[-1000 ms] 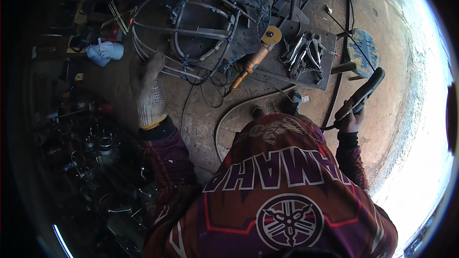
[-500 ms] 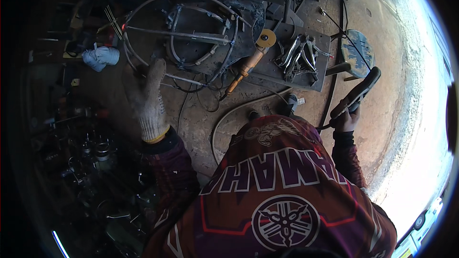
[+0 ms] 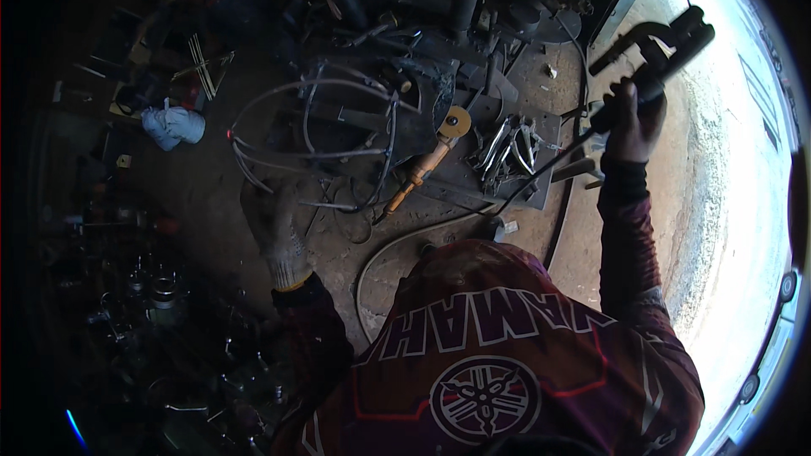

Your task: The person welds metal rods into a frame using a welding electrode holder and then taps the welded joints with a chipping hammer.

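Observation:
A round frame of bent metal tubes [image 3: 342, 153] stands at the near left of a low metal table, with a small spot glowing red at its left end. My left hand [image 3: 279, 218], in a pale knitted glove, is closed on the frame's lower left tube; the fingers are dark and partly blurred. Raised at the right, my bare right hand [image 3: 639, 122] grips a black welding electrode holder [image 3: 667, 59]. A thin rod sticks up from its head, and a cable drops from its handle toward the table.
An angle grinder [image 3: 428, 165] with a tan disc lies on the table [image 3: 534, 190], beside several locking pliers [image 3: 509, 152]. Thin rods [image 3: 201, 67] and a pale cloth bundle [image 3: 173, 125] are at the left. A hose [image 3: 376, 262] curves over the floor. Dark machine parts [image 3: 160, 295] fill the lower left.
My right hand has lifted the electrode holder up and away from me. My left hand has closed on the frame, whose glowing end has shifted nearer to me. The view has moved slightly.

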Tool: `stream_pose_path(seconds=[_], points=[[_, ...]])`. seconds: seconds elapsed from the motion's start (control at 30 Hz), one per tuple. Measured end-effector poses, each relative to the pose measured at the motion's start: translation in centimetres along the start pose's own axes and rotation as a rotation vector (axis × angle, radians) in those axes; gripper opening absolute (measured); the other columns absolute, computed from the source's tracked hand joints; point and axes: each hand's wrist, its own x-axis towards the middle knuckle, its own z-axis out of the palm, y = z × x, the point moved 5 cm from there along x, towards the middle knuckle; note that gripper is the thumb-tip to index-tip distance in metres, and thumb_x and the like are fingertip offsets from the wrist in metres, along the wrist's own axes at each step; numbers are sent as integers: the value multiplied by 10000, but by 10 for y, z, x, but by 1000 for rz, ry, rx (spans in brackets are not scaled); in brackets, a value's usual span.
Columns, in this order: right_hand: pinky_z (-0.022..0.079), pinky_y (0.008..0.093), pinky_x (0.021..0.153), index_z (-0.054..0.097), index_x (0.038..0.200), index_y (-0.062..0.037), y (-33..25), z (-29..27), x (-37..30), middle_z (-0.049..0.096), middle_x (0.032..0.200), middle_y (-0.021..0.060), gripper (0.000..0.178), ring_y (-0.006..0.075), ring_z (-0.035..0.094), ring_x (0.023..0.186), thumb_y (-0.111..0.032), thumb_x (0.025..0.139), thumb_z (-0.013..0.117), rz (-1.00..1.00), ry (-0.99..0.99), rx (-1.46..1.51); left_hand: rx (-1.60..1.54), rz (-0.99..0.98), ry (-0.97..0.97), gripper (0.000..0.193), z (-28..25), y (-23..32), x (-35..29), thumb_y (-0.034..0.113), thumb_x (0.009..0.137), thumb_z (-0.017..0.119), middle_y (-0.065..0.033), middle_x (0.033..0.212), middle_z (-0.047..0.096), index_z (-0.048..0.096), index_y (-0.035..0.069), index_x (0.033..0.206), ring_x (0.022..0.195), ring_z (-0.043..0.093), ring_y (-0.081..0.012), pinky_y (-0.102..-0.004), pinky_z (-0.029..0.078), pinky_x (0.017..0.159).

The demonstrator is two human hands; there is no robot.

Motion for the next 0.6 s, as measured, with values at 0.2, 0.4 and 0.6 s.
stream_pose_path(seconds=[0.2,0.4,0.6], points=[[489,248,619,558,1064,-1,-9,96,121,624,852,41,339,112,590,680,-228,866,712,-365,72,-67,-61,-156,203,564,5,-6,-36,123,824,658,-54,1046,468,405,24,1318,1035,492,-158,-386,498,868],[495,254,748,554,1075,22,6,174,169,646,919,83,442,136,619,854,-278,822,755,-490,119,-249,109,-132,241,533,-9,-27,-62,136,839,648,-61,1061,466,411,35,1306,1001,500,-179,-391,506,865],[400,407,1002,318,1415,4,69,197,201,462,1372,228,681,354,477,1237,-345,917,625,-252,-145,-199,52,-173,503,518,2,-29,-81,141,776,707,-38,988,466,469,17,1219,882,491,-142,-290,463,756]])
